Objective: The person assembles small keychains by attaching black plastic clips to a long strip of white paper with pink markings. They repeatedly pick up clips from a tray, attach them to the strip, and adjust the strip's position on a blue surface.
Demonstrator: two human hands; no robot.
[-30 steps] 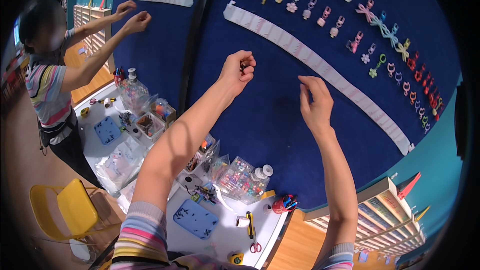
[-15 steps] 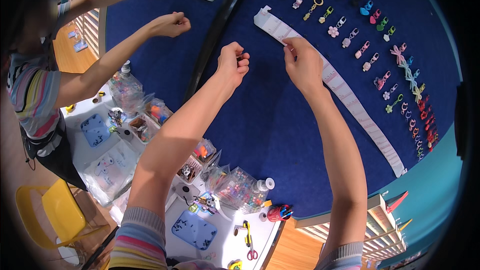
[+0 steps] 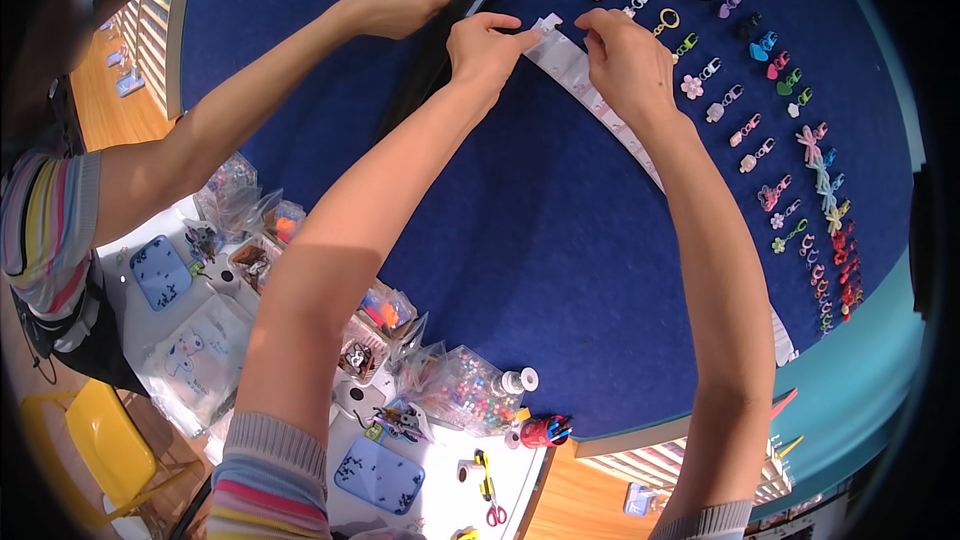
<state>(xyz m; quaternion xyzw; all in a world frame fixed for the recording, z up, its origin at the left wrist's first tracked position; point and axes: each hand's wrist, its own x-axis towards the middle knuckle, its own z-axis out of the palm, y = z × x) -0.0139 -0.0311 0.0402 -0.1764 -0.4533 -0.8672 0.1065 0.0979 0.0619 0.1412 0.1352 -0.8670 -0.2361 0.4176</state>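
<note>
A long white paper strip (image 3: 575, 68) with faint printing lies slantwise on the dark blue felt surface (image 3: 500, 230). At its upper end is my left hand (image 3: 485, 58), index finger and thumb apart, the thumb at the strip's end tab. My right hand (image 3: 630, 65) is bent over the strip a little farther right, fingers curled and thumb close to the index finger. Whatever lies between those fingertips is too small to make out. My right forearm hides much of the strip's middle. Rows of small key-ring charms (image 3: 692, 85) are right of that hand.
A mirror (image 3: 290, 90) at the left reflects my arms. Below stands a white table (image 3: 505, 465) with a blue tray (image 3: 380, 475), scissors (image 3: 490, 500), a bag of colourful beads (image 3: 470, 390) and a red pen cup (image 3: 545, 430). Ribbon bows (image 3: 822, 180) hang far right.
My left hand has moved up and right to the strip's upper end, its fingers opening from a curl. My right hand has moved up along the strip, toward the left hand.
</note>
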